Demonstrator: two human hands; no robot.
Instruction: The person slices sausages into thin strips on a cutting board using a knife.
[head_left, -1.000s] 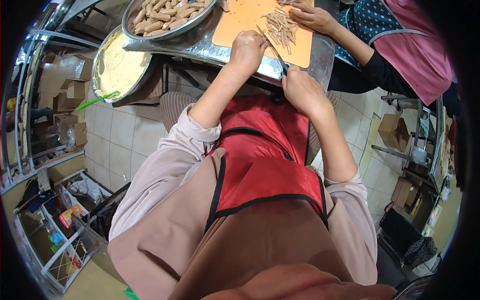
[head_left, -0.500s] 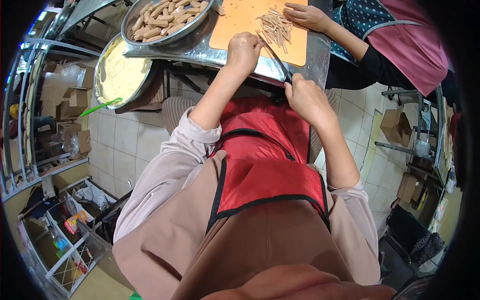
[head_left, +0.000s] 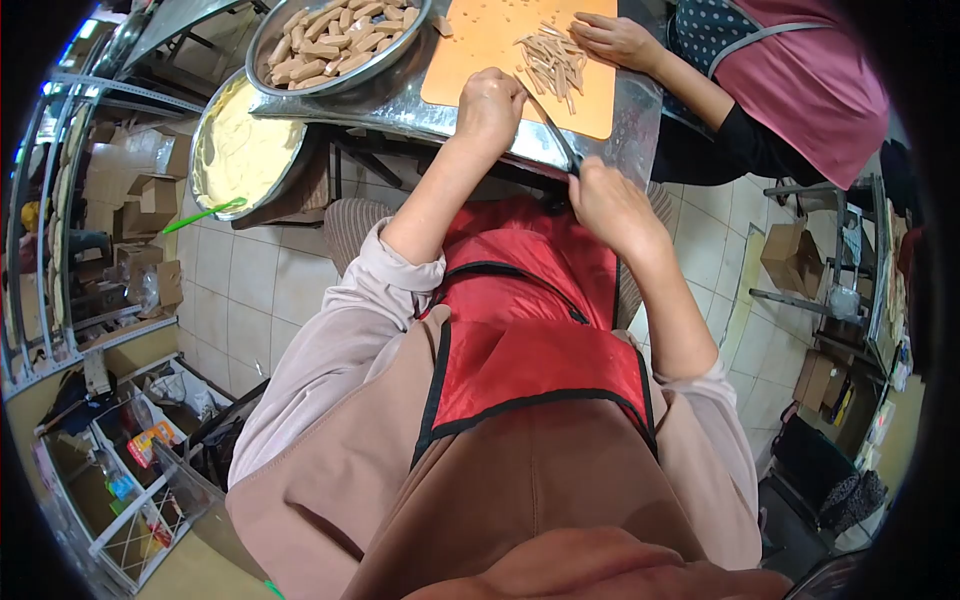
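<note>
My right hand is wrapped round the dark handle of a knife, its blade slanting up and left over the near edge of an orange cutting board. Close to the blade's tip, my left hand rests on the board with its fingers curled together. Whatever those fingers hold is hidden by the hand. Thin light-brown strips lie in a loose pile just beyond the knife. Another person's hand rests beside that pile, at the right.
A metal bowl of brown finger-shaped pieces stands on the metal table, left of the board. Lower left, a basin of pale yellow cream holds a green-handled utensil. A person in a pink garment is at the right.
My right hand and the knife handle have shifted slightly downward, and the blade sits at a slightly different angle. My left hand stays in nearly the same place.
</note>
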